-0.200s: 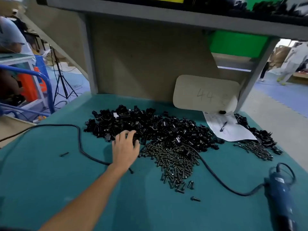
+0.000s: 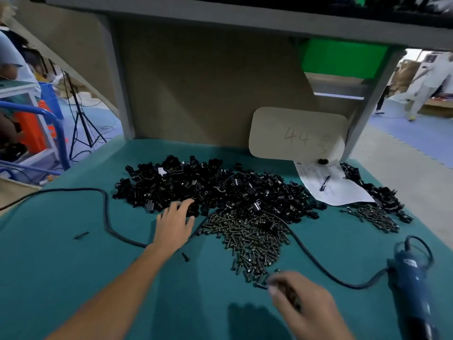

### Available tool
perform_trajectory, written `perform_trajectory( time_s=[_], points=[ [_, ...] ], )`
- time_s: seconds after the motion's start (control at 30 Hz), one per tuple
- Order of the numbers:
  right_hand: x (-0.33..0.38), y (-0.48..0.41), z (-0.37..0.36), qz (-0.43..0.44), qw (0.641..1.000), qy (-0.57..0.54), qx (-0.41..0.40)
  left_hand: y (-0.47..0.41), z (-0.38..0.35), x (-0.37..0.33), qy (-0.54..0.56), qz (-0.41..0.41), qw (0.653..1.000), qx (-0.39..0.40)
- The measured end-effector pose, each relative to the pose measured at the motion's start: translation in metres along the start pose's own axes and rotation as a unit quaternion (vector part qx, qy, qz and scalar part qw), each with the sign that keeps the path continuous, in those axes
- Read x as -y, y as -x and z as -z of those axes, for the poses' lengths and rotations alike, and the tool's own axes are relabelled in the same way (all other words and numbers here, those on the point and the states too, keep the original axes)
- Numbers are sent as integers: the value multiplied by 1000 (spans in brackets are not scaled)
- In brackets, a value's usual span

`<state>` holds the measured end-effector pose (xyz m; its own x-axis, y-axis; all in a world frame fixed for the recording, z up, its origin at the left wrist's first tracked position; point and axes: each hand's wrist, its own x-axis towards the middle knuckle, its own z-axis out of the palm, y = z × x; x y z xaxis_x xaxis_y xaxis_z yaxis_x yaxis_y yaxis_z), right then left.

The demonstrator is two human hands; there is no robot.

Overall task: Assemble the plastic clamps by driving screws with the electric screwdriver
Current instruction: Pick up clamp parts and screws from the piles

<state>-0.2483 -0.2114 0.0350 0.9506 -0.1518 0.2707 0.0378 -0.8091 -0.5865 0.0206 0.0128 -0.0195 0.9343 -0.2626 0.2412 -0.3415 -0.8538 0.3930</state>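
Observation:
A wide heap of black plastic clamps (image 2: 220, 187) lies across the middle of the teal table (image 2: 73, 278). In front of it is a pile of dark screws (image 2: 250, 239). My left hand (image 2: 175, 224) lies palm down, its straight fingers touching the near edge of the clamp heap. My right hand (image 2: 301, 300) is blurred, its fingertips at the nearest screws of the pile; a grip cannot be made out. The blue electric screwdriver (image 2: 411, 285) lies untouched at the right, and its black cable (image 2: 313, 263) runs over the screws and round to the left.
A smaller heap of clamps (image 2: 377, 192) and screws (image 2: 377, 217) sits at the far right, beside a paper sheet with a pen (image 2: 324, 182). A cardboard card marked 44 (image 2: 296, 133) leans on the back panel. Single screws (image 2: 185, 256) (image 2: 81, 234) lie loose on the table.
My right hand has come into view at the near edge of the screw pile. My left hand stays at the clamp heap, its fingers now stretched further out.

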Motion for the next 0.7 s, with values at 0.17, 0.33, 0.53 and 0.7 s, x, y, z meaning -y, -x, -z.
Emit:
perform_trajectory(
  time_s=[0.17, 0.33, 0.53, 0.7],
  points=[
    [-18, -151, -14, 7, 994, 103, 27, -3, -3, 7, 90, 11, 995, -49],
    [-54, -215, -38, -26, 955, 256, 146, 3, -3, 9, 154, 17, 984, -82],
    [-55, -215, -31, -56, 957, 264, 105, 6, 7, 3, 209, 37, 966, -148],
    [6, -160, -24, -100, 994, -19, 39, 1, 28, -1, 304, 58, 940, -145]
  ],
)
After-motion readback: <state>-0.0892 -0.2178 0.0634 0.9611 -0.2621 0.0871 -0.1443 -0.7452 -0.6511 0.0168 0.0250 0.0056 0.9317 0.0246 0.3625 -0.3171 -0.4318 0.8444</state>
